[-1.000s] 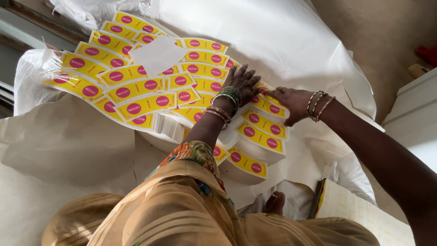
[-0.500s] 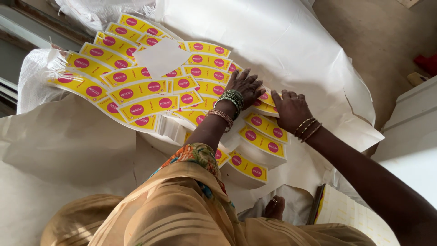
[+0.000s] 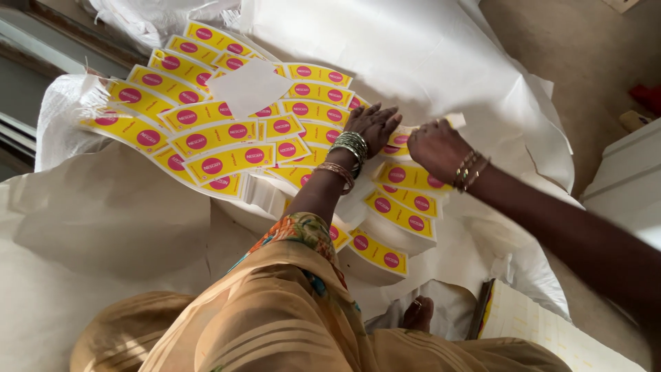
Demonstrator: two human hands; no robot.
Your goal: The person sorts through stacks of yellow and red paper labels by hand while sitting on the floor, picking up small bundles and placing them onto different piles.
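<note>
My right hand [image 3: 438, 146] has curled into a loose fist at the near end of the spread, fingers pinched on the top edge of one of the yellow label stacks [image 3: 407, 176]; half a second ago it lay flatter, fingers spread over that same pile. I read that as the change from pressing and squaring the pile to lifting or peeling at its edge, though the fingertips are turned away and I cannot be sure whether one sheet or several is caught. My left hand [image 3: 372, 125] rests open, palm down with fingers fanned on the neighbouring labels, holding nothing, much where it was a second ago. The stacks sit fanned across the white paper sheeting [image 3: 427, 48] on the floor, each yellow strip marked with pink-red discs, and a blank white sheet [image 3: 249, 88] lies on top of the far rows. The far rows look unmoved against the earlier frames; only the view has shifted slightly.
</note>
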